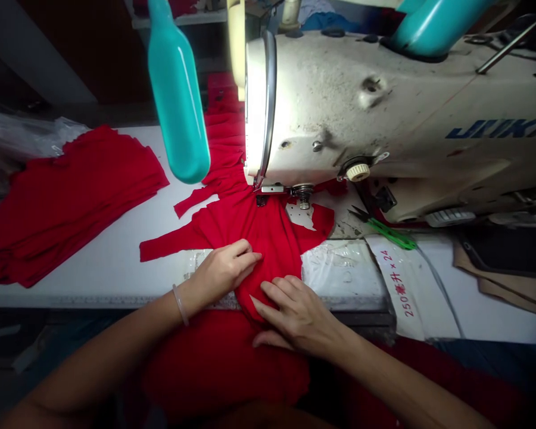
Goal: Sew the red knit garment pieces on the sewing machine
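— Red cloth (254, 238) under the sewing machine (339, 107), right?
— Yes. It runs from the presser foot (262, 193) down over the front edge of the surface (102, 274), rumpled, with narrow strips splayed sideways.
— And the hands?
— The left hand (221, 271) has its fingers curled on a fold; whether it's pinching, I can't tell. The right hand (295, 316) lies open, fingers spread flat on the cloth.
— How far along?
— Hard to say: no finished seam shows. A stack of red pieces (71, 205) lies at the left of the frame.
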Action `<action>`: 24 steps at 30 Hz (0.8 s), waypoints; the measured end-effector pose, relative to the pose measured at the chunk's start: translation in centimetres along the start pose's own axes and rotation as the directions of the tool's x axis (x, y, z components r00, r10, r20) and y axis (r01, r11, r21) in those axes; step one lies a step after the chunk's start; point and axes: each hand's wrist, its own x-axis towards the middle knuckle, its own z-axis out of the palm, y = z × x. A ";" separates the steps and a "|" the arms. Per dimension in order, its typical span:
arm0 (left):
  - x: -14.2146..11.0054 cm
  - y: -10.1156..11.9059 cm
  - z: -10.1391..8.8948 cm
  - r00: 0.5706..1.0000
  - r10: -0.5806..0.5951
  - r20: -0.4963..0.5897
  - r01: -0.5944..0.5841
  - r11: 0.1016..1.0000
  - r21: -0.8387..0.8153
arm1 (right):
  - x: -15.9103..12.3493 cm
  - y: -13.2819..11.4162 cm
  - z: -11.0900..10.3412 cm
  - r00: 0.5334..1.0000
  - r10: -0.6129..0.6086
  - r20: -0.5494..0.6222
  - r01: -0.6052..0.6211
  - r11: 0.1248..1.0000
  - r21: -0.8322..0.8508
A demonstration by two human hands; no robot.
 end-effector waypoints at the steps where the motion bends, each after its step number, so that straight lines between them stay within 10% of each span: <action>1: -0.1 -0.1 0.1 0.999 -0.034 0.010 0.034 0.998 -0.060 | 0.2 -0.1 -0.1 0.999 0.018 0.035 -0.017 1.000 -0.007; 6: 0.6 -1.0 -0.6 0.980 -0.196 -0.046 0.184 0.964 -0.191 | 0.8 -0.4 0.5 0.993 0.093 0.071 -0.087 0.993 -0.078; 14: -0.3 -0.2 0.0 0.999 0.039 -0.025 -0.037 0.996 0.079 | 0.1 -1.3 1.2 0.983 0.034 -0.183 -0.057 0.991 -0.123; 24: 0.0 1.0 0.6 0.999 0.013 -0.052 -0.011 1.000 0.028 | 0.3 -1.6 1.4 0.984 0.141 -0.112 -0.148 0.987 -0.061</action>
